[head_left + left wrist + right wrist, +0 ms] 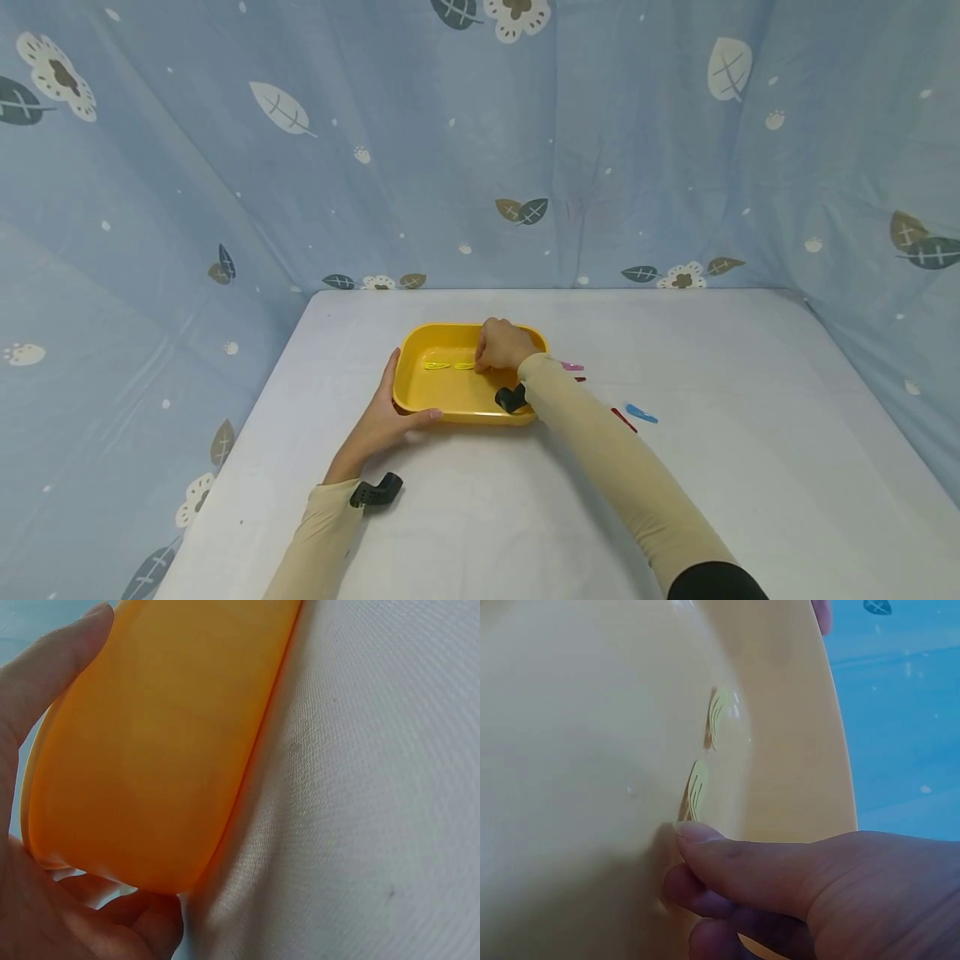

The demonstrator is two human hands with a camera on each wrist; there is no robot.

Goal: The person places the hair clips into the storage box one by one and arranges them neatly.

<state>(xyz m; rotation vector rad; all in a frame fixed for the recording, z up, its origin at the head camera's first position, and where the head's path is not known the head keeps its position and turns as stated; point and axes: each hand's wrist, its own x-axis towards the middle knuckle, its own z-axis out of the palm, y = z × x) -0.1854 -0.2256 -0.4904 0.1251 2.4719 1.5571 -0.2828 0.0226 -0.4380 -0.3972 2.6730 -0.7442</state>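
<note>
A yellow plastic tray (450,397) stands on the white table. My left hand (384,427) grips its near left corner, thumb along the front wall and fingers around the left side. Inside the tray my right hand (504,346) reaches down, its thumb and fingertips pinching the near end of a yellow snap hair clip (696,787). Another yellow hair clip (717,716) lies in line with it on the tray floor, farther from the hand. The right fingertips are partly hidden behind the thumb.
Right of the tray, partly behind the right sleeve (600,450), lie a pink hair clip (573,366), a blue hair clip (642,413), a red hair clip (624,419) and another red piece (580,379). A patterned blue curtain (420,167) hangs behind the table.
</note>
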